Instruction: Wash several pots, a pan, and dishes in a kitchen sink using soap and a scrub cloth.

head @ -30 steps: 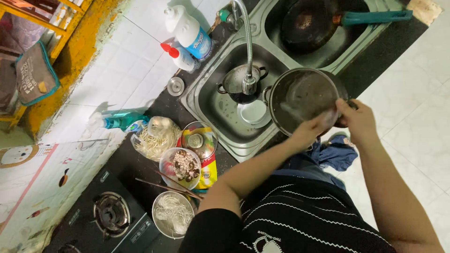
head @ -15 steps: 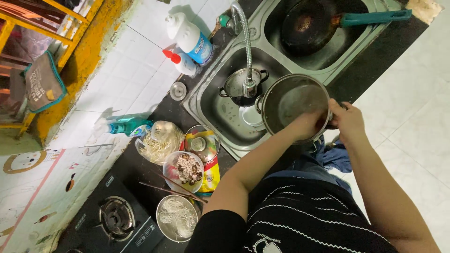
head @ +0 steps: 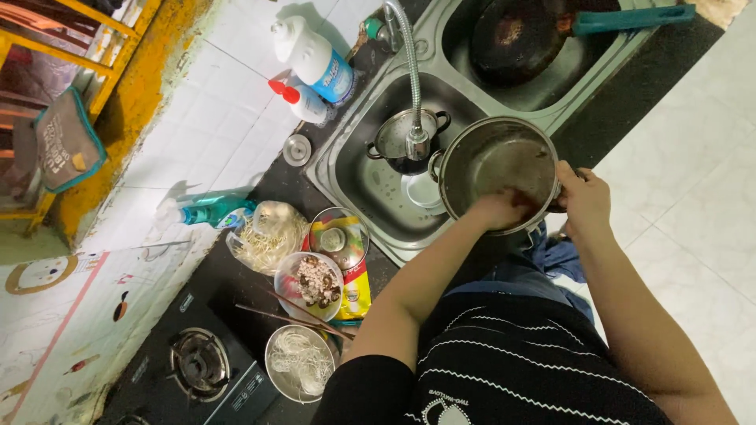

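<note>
Head view: left hand (head: 504,209) presses flat inside the steel pot (head: 498,171), right hand (head: 584,198) grips its rim; pot looks half scrubbed, frying pan (head: 526,31) waits unwashed.

Both hands, left (head: 502,209) and right (head: 584,201), reach forward, fingers curled.

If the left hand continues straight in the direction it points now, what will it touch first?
The left hand is inside the steel pot, pointing at its inner wall, so probably that wall first. Depth is unclear.
</note>
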